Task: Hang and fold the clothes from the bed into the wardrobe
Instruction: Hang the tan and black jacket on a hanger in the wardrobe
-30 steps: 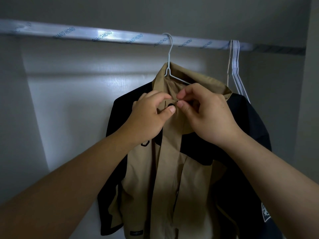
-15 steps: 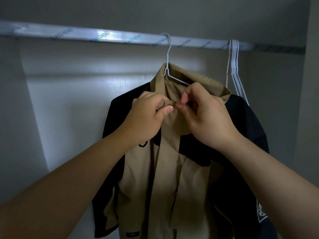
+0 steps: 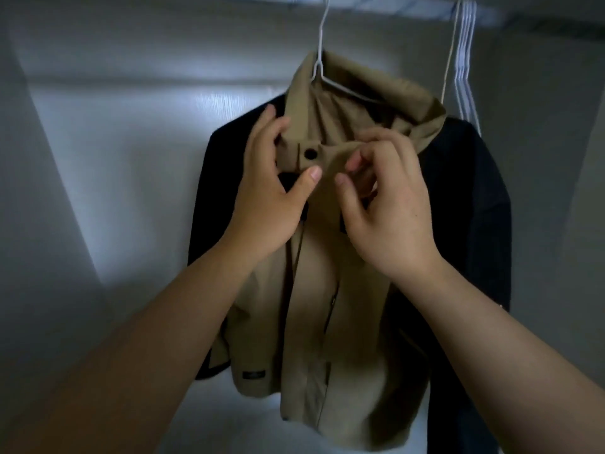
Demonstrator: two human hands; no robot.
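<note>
A tan and black jacket (image 3: pixel 314 322) hangs on a white wire hanger (image 3: pixel 319 60) from the wardrobe rail (image 3: pixel 393 4). Its tan collar stands up, and a dark snap button (image 3: pixel 310 154) on the collar tab shows, closed. My left hand (image 3: pixel 271 198) holds the collar's left side, fingers round its edge and thumb on the fabric just below the snap. My right hand (image 3: pixel 389 208) hovers at the collar's right side with loosely curled fingers, thumb and forefinger apart, holding nothing.
Several spare white wire hangers (image 3: pixel 463 60) hang on the rail just right of the jacket. The pale back wall (image 3: pixel 131 126) of the wardrobe lies behind, with a side wall at the far left.
My right hand has let go of the collar tab and drawn back a little. The snap now shows closed. My left hand has slid left. The view has moved closer and tilted down.
</note>
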